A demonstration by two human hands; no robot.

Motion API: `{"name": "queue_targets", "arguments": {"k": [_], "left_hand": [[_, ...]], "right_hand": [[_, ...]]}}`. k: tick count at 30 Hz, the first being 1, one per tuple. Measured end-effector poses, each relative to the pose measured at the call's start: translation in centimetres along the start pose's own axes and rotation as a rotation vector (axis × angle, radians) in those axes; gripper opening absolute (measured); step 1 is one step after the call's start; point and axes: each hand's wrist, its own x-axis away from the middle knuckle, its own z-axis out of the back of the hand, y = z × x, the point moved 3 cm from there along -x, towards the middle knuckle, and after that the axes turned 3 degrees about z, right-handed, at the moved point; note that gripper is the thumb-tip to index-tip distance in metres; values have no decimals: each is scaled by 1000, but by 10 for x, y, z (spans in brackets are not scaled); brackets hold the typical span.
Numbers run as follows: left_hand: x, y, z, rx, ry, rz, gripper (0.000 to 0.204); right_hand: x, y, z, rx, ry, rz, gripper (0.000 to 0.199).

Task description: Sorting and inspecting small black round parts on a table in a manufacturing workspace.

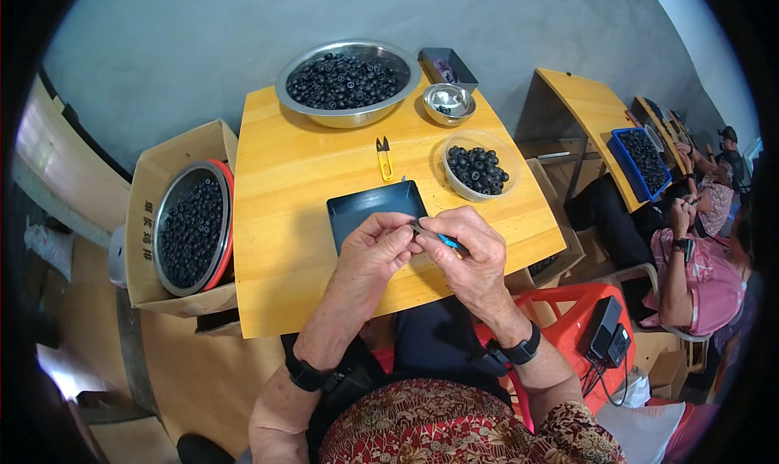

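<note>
My left hand (375,243) pinches a small black piece (415,228), mostly hidden by the fingertips. My right hand (469,251) is closed round a small tool with a blue handle (448,241), its tip meeting the black piece; the tool's exact kind is hidden. Both hands are held together over the near edge of a dark shallow tray (369,207). Beyond the tray lies a pair of yellow-handled thread snips (385,159). To the right stands a clear plastic tub (447,174) of round black parts with holes.
A large steel bowl (284,99) of black parts stands at the table's back, beside a small steel bowl (428,111) and a dark box (466,73). At left, a carton (154,168) holds another full basin (174,284). Co-workers (690,277) sit at right, near a blue basket (661,190).
</note>
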Motion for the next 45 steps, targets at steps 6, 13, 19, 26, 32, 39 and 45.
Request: {"name": "queue_targets", "arguments": {"k": [6,13,19,26,32,39,45], "left_hand": [[6,-5,1,-19,-39,-7,13],[8,-12,1,140,-9,38,10],[15,-16,-6,213,-26,18,11],[19,-21,-13,220,-103,0,13],[22,-19,-15,197,-108,-19,19],[21,-24,-14,211,-123,-34,18],[20,-21,-14,146,-150,-88,15]], "right_hand": [[2,-9,4,75,-48,91,25],[-1,-18,15,145,-56,56,17],[6,-24,23,296,-79,193,18],[14,-25,20,400,-83,333,38],[16,-25,22,436,-92,372,45],[15,-21,24,454,-88,404,48],[18,-15,23,483,-83,454,47]]}}
